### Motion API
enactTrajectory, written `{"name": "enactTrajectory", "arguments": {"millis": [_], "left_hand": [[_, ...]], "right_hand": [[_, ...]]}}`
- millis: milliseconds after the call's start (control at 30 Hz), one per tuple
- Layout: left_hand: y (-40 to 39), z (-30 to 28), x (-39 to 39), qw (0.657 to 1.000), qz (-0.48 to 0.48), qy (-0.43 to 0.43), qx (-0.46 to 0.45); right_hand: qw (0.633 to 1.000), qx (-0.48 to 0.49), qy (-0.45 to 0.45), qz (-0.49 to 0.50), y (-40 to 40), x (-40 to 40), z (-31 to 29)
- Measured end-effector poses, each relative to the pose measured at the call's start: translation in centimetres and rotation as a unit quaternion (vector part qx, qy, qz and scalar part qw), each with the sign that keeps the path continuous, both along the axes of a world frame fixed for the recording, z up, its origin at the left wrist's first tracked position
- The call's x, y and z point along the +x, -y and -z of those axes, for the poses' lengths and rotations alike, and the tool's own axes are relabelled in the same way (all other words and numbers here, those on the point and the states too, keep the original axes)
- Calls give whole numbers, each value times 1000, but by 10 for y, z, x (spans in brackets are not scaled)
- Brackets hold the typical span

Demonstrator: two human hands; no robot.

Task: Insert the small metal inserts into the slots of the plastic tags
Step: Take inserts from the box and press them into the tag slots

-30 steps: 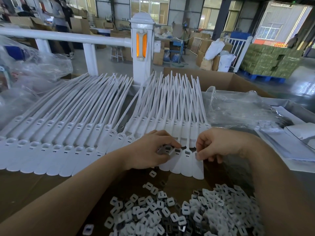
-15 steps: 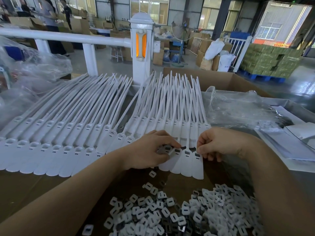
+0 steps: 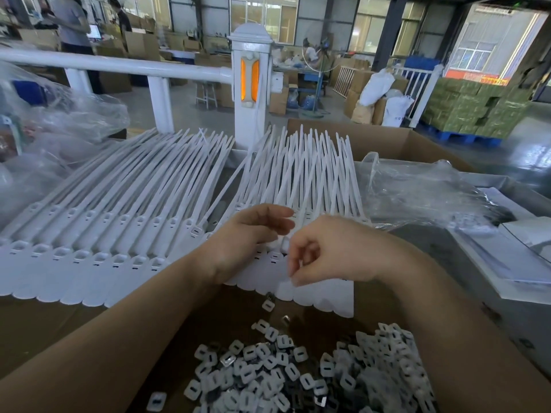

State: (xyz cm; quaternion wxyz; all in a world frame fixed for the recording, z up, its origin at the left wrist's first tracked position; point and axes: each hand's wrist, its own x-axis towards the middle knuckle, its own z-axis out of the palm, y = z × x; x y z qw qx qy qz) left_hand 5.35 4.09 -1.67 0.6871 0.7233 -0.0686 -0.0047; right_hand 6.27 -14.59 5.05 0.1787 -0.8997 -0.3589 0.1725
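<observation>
White plastic tags (image 3: 89, 263) with long thin tails lie side by side in a fanned row across the brown cardboard sheet (image 3: 59, 338). A heap of small metal inserts (image 3: 268, 371) mixed with white square pieces lies on the cardboard in front of me. My left hand (image 3: 250, 234) rests palm down on the heads of the right-hand tags, its fingers reaching to the right. What is under its palm is hidden. My right hand (image 3: 325, 251) is curled just beside it, and its thumb and fingertip pinch at the flat end of a tag (image 3: 328, 299).
A crumpled clear plastic bag (image 3: 417, 198) lies to the right, with a grey tray and white papers (image 3: 521, 263) beyond it. An open cardboard box (image 3: 387, 141) stands behind the tags. A white railing post (image 3: 250, 84) rises at the back. More plastic bags (image 3: 59, 120) sit at the left.
My left hand has moved up over the tag heads, and the inserts it held no longer show. My right hand has drawn back from the tag heads to a tag's flat end.
</observation>
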Motion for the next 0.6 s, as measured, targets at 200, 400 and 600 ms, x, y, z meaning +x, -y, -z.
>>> {"name": "enactTrajectory", "arguments": {"millis": [200,400,600], "left_hand": [[-2,4,4,998,2,-10,-64],[-2,3,4,999,10,-10,-52],[1,0,2,999,0,-9,-49]], "right_hand": [[998,-37,-3,-51,-27,-15,16],[993,-75,72,-62,-37,-25,21],[981,-119,138,-60,-45,-38,18]]}}
